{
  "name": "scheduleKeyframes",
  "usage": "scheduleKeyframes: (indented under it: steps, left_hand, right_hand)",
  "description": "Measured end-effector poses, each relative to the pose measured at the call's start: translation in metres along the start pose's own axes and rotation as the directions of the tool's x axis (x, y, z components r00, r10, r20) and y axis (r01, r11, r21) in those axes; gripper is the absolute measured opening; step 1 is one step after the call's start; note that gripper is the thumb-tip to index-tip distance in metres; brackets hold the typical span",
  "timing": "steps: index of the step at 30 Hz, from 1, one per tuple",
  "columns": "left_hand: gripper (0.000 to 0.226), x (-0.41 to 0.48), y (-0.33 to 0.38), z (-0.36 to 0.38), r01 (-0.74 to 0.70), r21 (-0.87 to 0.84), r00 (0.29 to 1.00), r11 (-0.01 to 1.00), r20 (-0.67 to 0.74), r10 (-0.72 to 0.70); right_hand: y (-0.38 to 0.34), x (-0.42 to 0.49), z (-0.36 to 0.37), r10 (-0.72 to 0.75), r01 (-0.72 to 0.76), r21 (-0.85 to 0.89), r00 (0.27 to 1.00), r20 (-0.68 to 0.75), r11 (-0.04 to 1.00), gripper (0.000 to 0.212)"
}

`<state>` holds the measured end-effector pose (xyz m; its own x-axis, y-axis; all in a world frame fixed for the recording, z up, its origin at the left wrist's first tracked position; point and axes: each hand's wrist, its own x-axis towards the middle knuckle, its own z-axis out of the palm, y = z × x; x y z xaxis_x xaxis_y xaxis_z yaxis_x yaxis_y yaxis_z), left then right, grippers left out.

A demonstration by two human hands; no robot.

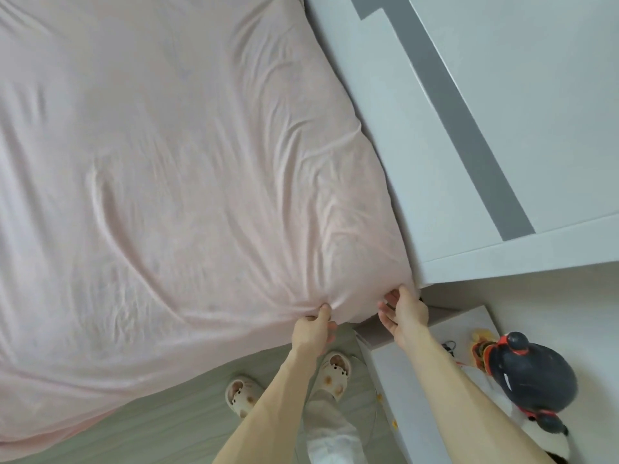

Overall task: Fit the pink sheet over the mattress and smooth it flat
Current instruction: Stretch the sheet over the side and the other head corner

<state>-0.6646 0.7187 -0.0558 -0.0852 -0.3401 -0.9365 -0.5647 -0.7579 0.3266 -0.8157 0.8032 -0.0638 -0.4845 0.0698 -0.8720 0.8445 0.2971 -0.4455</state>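
Observation:
The pink sheet [174, 155] covers the whole mattress top, with wrinkles fanning out from the near right corner. At that corner my left hand [313, 329] grips a bunch of the sheet along the near edge, thumb on top and fingers curled under. My right hand [403, 311] is at the corner's right side beside the headboard, fingers bent into the sheet's edge, where the fabric hides the fingertips. The mattress itself is hidden under the sheet.
A white headboard [435, 162] with a grey stripe runs along the bed's right side. A white bedside table [418, 380] stands by my right arm, holding a dark round plush toy [532, 376]. My slippered feet [335, 370] stand on the pale floor.

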Motion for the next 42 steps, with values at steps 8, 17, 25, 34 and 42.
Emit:
scheduleKeyframes:
  steps: [8,17,25,34,42]
  left_hand:
    - [0.032,-0.006,-0.008,0.019,-0.077,-0.056,0.985,0.995,-0.159,0.067]
    - [0.039,-0.037,-0.013,0.043,-0.113,-0.006,0.950,0.994,-0.294,0.107]
    - [0.035,-0.032,0.017,0.017,0.037,0.167,0.999,0.985,-0.026,-0.033]
    - [0.061,-0.025,0.051,0.013,0.046,0.645,0.963,0.763,0.173,-0.204]
    - [0.033,-0.025,0.080,0.041,-0.422,0.777,0.877,0.467,0.220,0.427]
  right_hand:
    - [-0.007,0.017,-0.011,-0.024,0.021,-0.073,0.999,-0.040,0.997,0.021]
    - [-0.006,0.005,-0.025,-0.225,0.157,-0.260,0.940,-0.256,0.953,0.029]
    - [-0.003,0.014,-0.003,-0.096,0.051,-0.156,0.951,-0.295,0.986,0.037]
    - [-0.024,0.021,-0.002,0.193,-0.169,0.161,0.970,-0.149,0.972,0.034]
    - [-0.027,0.035,-0.012,0.162,-0.064,0.323,0.944,-0.287,0.944,0.028]
